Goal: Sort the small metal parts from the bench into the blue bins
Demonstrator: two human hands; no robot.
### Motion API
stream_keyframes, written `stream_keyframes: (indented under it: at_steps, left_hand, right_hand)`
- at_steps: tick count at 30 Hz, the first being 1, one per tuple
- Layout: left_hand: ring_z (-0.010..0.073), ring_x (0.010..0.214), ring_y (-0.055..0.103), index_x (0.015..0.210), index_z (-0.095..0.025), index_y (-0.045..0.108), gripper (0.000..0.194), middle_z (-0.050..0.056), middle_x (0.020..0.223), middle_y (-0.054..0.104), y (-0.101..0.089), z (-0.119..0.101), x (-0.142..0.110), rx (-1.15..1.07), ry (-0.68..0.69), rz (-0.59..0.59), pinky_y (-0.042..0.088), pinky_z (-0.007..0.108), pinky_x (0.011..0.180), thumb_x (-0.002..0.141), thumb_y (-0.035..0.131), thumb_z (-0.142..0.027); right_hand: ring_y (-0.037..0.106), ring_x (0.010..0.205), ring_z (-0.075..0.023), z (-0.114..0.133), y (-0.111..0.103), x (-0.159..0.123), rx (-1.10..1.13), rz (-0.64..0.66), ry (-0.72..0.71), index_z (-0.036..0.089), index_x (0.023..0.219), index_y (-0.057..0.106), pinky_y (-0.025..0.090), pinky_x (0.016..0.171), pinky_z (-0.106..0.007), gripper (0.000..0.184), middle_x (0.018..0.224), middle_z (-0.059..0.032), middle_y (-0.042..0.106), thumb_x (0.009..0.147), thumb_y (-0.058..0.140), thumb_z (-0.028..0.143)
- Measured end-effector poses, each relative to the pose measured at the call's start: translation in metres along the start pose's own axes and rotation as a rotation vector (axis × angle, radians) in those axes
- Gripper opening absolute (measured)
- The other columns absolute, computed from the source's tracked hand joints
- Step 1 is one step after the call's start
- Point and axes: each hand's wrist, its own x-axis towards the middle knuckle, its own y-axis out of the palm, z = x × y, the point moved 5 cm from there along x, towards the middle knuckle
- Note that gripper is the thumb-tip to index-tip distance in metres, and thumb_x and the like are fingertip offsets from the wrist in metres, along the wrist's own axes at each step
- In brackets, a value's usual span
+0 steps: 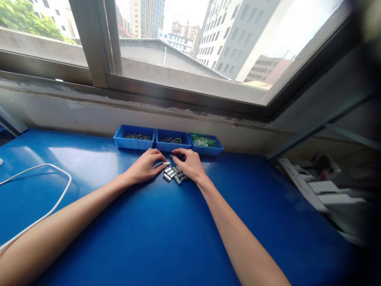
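Observation:
My left hand is closed in a pinch, its thumb and fingertips on a small silver metal piece. Across from it, my right hand pinches a small dark metal piece between thumb and forefinger. Between and just below the hands lies a loose pile of oblong silver metal pieces, several of them touching or overlapping on the blue tabletop. Part of the pile is hidden by the right hand. The pieces are too small to name more exactly.
Three blue bins stand against the wall: the left bin with small metal parts, the middle bin with metal pieces, the right bin with a green bag. A white cable curves over the blue table at left. A window is behind.

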Motion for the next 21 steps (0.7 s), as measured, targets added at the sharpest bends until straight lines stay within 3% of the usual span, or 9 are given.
stream_keyframes:
  at_steps: [4, 7, 10, 13, 16, 21]
  left_hand:
    - [0.0245, 0.101, 0.060, 0.098, -0.020, 0.071, 0.021, 0.008, 0.104, 0.070, 0.000, 0.001, 0.001, -0.001, -0.011, 0.004, 0.048, 0.039, 0.094, 0.093, 0.061, -0.038]
    - [0.0239, 0.098, 0.062, 0.096, -0.019, 0.070, 0.022, 0.007, 0.101, 0.072, -0.004, 0.000, 0.002, -0.026, -0.026, -0.027, 0.049, 0.038, 0.090, 0.094, 0.059, -0.038]
    - [0.0215, 0.092, 0.065, 0.097, -0.020, 0.070, 0.020, 0.005, 0.098, 0.074, -0.007, -0.002, 0.001, -0.084, -0.039, -0.051, 0.050, 0.034, 0.085, 0.095, 0.059, -0.036]
    - [0.0193, 0.088, 0.067, 0.097, -0.020, 0.070, 0.018, 0.004, 0.096, 0.075, -0.010, -0.001, 0.000, -0.180, -0.064, -0.084, 0.051, 0.032, 0.083, 0.093, 0.062, -0.035]
    - [0.0193, 0.089, 0.069, 0.096, -0.018, 0.071, 0.020, 0.005, 0.096, 0.075, -0.012, 0.002, 0.000, -0.347, -0.126, -0.123, 0.053, 0.031, 0.084, 0.090, 0.067, -0.037]
    - [0.0213, 0.090, 0.073, 0.094, -0.016, 0.069, 0.028, 0.008, 0.098, 0.076, -0.012, 0.004, -0.001, -0.597, -0.219, -0.134, 0.057, 0.033, 0.086, 0.082, 0.075, -0.040]
  right_hand:
    - [0.071, 0.097, -0.0227, -0.002, 0.010, -0.001, 0.003, 0.035, -0.002, 0.023, 0.095, 0.076, 0.054, 0.092, -0.036, 0.018, 0.099, -0.0038, 0.078, 0.081, 0.066, 0.017]
    - [0.073, 0.087, -0.0199, 0.000, 0.007, 0.002, 0.136, -0.005, 0.018, 0.022, 0.094, 0.075, 0.057, 0.083, -0.032, 0.016, 0.095, -0.0036, 0.078, 0.082, 0.065, 0.018]
    - [0.074, 0.080, -0.0200, -0.001, -0.010, 0.013, 0.309, -0.164, 0.098, 0.019, 0.088, 0.074, 0.059, 0.077, -0.030, 0.012, 0.091, -0.0054, 0.078, 0.082, 0.069, 0.028]
    - [0.075, 0.088, -0.0230, -0.002, -0.027, 0.028, 0.413, -0.312, 0.152, 0.017, 0.094, 0.074, 0.060, 0.083, -0.032, 0.024, 0.099, -0.0088, 0.078, 0.076, 0.077, 0.033]
    - [0.075, 0.091, -0.0234, 0.003, -0.033, 0.031, 0.391, -0.296, 0.137, 0.017, 0.101, 0.074, 0.060, 0.084, -0.033, 0.028, 0.102, -0.0088, 0.077, 0.076, 0.076, 0.030]
    - [0.073, 0.082, -0.0204, 0.012, -0.025, 0.001, 0.306, -0.164, 0.079, 0.019, 0.098, 0.075, 0.058, 0.077, -0.032, 0.020, 0.091, -0.0056, 0.077, 0.085, 0.066, 0.032]
